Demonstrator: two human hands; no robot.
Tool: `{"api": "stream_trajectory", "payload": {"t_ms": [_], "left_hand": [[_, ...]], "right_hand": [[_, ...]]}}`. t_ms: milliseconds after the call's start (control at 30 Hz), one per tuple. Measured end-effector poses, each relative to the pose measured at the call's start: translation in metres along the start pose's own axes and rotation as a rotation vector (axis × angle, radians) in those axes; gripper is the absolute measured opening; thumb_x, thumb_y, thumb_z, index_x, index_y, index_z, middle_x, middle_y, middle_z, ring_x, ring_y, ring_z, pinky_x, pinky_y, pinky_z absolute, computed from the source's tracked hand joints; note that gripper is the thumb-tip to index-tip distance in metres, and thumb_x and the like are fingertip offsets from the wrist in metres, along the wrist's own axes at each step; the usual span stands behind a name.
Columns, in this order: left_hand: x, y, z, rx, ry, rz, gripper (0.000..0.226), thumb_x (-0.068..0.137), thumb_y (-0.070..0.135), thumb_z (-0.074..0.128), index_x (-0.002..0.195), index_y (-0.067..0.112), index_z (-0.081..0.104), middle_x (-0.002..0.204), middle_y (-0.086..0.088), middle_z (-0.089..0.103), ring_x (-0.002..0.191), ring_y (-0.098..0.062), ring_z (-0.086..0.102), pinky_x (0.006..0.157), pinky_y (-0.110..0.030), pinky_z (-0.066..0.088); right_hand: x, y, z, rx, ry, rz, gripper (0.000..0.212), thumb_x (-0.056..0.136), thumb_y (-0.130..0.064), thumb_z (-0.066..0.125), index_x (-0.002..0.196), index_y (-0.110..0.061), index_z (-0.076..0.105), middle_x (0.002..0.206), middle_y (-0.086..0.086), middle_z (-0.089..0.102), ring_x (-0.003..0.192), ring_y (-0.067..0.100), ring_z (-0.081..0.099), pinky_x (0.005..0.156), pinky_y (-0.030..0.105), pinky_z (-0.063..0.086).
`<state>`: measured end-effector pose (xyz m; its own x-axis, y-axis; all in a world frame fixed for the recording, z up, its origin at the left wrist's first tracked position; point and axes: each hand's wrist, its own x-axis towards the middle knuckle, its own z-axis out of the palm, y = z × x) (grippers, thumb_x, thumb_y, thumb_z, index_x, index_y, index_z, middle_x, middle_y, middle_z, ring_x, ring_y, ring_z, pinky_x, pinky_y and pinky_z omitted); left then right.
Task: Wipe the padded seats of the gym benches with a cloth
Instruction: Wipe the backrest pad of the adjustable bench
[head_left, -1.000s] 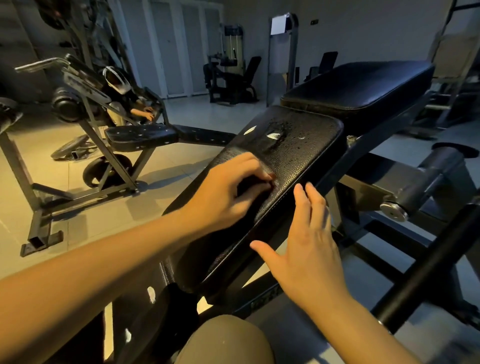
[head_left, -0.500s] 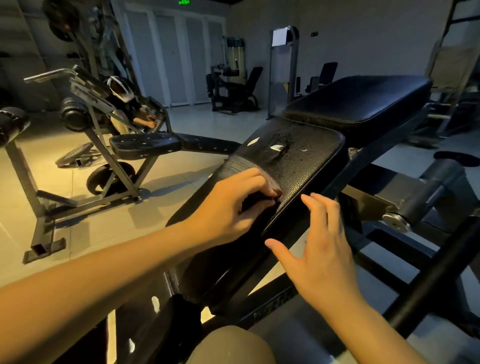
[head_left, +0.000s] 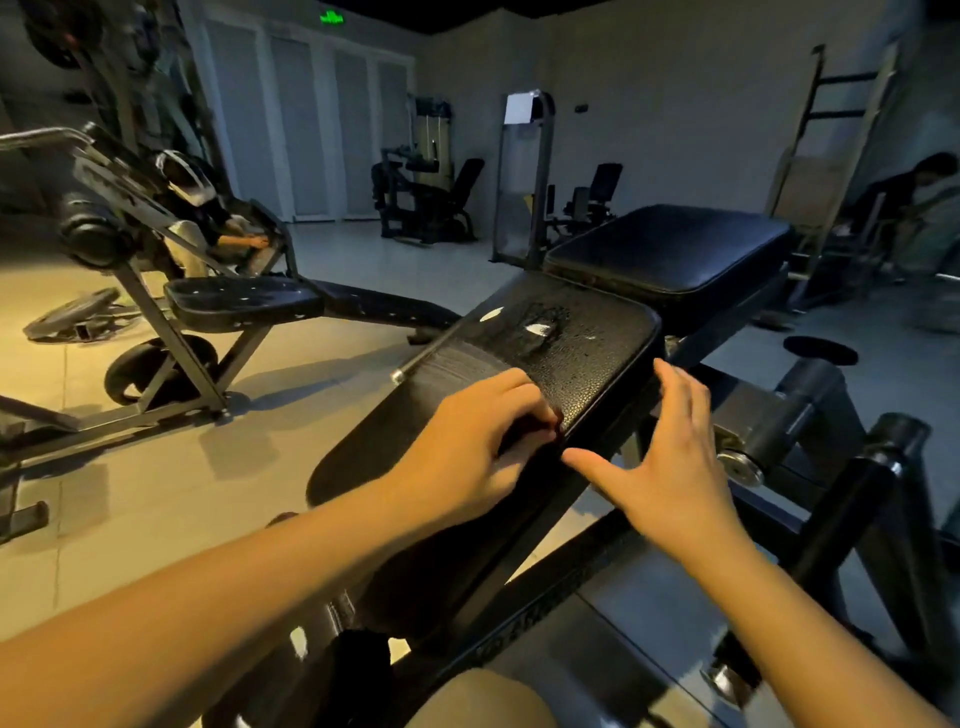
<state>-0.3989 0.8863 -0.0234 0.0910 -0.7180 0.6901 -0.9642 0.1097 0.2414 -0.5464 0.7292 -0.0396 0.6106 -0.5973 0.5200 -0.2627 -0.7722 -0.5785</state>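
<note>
A black textured bench pad (head_left: 597, 353) slopes up in front of me, with wet drops and a shiny wet patch (head_left: 540, 325) near its top. A second, thicker black pad (head_left: 670, 249) sits just beyond it. My left hand (head_left: 478, 447) presses on the sloped pad, its fingers curled over a dark cloth (head_left: 522, 436) that is mostly hidden beneath them. A streaked strip runs on the pad just above that hand. My right hand (head_left: 670, 462) hovers at the pad's right edge, fingers spread, holding nothing.
Another bench with a black seat (head_left: 244, 301) stands on the left, with a person (head_left: 208, 218) seated behind its frame. A weight plate (head_left: 78, 312) lies on the floor. Black roller bars (head_left: 810, 400) and frame tubes crowd the right. A second person (head_left: 930, 192) is at far right.
My left hand has slid a little up the sloped pad, leaving a streaked strip. My right hand has lifted closer to the pad's right edge.
</note>
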Motion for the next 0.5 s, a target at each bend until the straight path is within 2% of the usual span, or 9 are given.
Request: {"api": "stream_trajectory", "payload": {"t_ms": [67,133,233,333,400,500], "left_hand": [[0.004,-0.02,-0.007,0.05,-0.018,0.018,0.01,0.095,0.02,0.069,0.103,0.017,0.065,0.107,0.004,0.062,0.099,-0.013,0.061,0.086,-0.035,0.053],[0.019,-0.057,-0.01,0.101,0.068,-0.099,0.008,0.093,0.019,0.071,0.099,0.015,0.067,0.101,0.002,0.065,0.096,-0.017,0.063,0.084,-0.039,0.052],[0.047,-0.108,-0.014,0.122,0.204,-0.405,0.007,0.091,0.021,0.073,0.092,0.015,0.07,0.095,0.0,0.069,0.096,-0.023,0.065,0.086,-0.039,0.05],[0.056,-0.106,-0.004,0.117,0.296,-0.525,0.008,0.093,0.022,0.071,0.093,0.015,0.069,0.096,0.001,0.067,0.096,-0.021,0.063,0.086,-0.037,0.049],[0.047,-0.07,0.005,0.073,0.301,-0.429,0.006,0.092,0.022,0.071,0.093,0.017,0.068,0.095,0.005,0.065,0.094,-0.015,0.062,0.086,-0.036,0.05],[0.026,-0.011,0.01,-0.006,0.154,-0.143,0.007,0.093,0.019,0.072,0.098,0.016,0.069,0.099,0.006,0.064,0.094,-0.008,0.061,0.085,-0.025,0.05]], "right_hand": [[0.011,-0.002,-0.007,-0.09,-0.061,-0.01,0.133,0.062,-0.068,0.081,0.16,-0.029,0.001,0.166,-0.01,0.002,0.154,0.022,0.011,0.123,0.048,0.026],[0.019,-0.002,-0.014,-0.162,-0.114,-0.026,0.14,0.061,-0.074,0.078,0.161,-0.028,-0.008,0.168,-0.01,-0.007,0.156,0.019,0.002,0.126,0.048,0.017],[0.024,0.0,-0.014,-0.132,-0.136,-0.049,0.144,0.057,-0.078,0.073,0.161,-0.028,-0.013,0.168,-0.013,-0.012,0.156,0.015,-0.002,0.126,0.045,0.013],[0.024,0.004,-0.009,-0.087,-0.119,-0.059,0.143,0.053,-0.081,0.068,0.161,-0.029,-0.011,0.168,-0.015,-0.01,0.156,0.013,-0.002,0.125,0.042,0.012],[0.025,0.007,-0.01,-0.068,-0.094,-0.079,0.142,0.053,-0.081,0.067,0.162,-0.027,-0.006,0.168,-0.015,-0.004,0.155,0.013,0.001,0.124,0.04,0.013],[0.026,0.01,-0.01,-0.047,-0.037,-0.092,0.136,0.055,-0.082,0.064,0.162,-0.025,0.001,0.165,-0.015,0.005,0.153,0.012,0.006,0.122,0.036,0.016]]}}
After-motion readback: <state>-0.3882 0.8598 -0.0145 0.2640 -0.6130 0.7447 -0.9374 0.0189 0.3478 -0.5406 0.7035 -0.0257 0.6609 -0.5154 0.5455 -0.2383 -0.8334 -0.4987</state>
